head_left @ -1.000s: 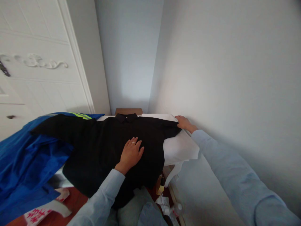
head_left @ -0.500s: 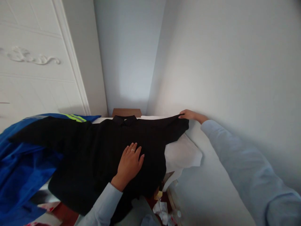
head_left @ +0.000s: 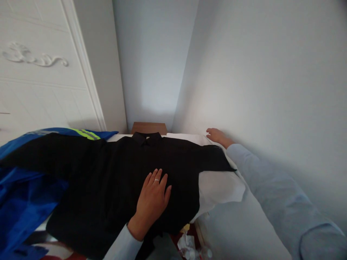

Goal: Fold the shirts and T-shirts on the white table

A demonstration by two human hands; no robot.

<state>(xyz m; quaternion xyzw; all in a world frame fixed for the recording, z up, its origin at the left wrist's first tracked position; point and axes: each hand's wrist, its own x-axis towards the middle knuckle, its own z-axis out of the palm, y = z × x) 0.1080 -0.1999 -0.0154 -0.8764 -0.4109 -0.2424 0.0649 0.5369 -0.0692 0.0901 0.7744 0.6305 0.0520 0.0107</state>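
Note:
A black collared shirt (head_left: pixel 116 173) lies spread out, its collar at the far edge and its short right-hand sleeve lying flat near the wall. My left hand (head_left: pixel 153 196) rests on the shirt's front, fingers spread, a ring on one finger. Beyond that sleeve, my right hand (head_left: pixel 216 135) is beside the wall with its fingers apart and nothing in them. White cloth (head_left: pixel 219 189) shows from beneath the black sleeve. The shirt's other sleeve lies over a blue garment (head_left: pixel 35 195) with a yellow-green and grey stripe.
A white cabinet (head_left: pixel 46 97) with a raised ornament stands at the left. Behind the collar is a brown wooden piece (head_left: pixel 149 128). A pale wall (head_left: pixel 257 90) rises at the right. Crumpled white paper (head_left: pixel 187 242) and clear plastic lie low, below the shirt.
My right hand has let go of the black sleeve, which has dropped flat and now reaches farther right. My left hand stays on the shirt's front.

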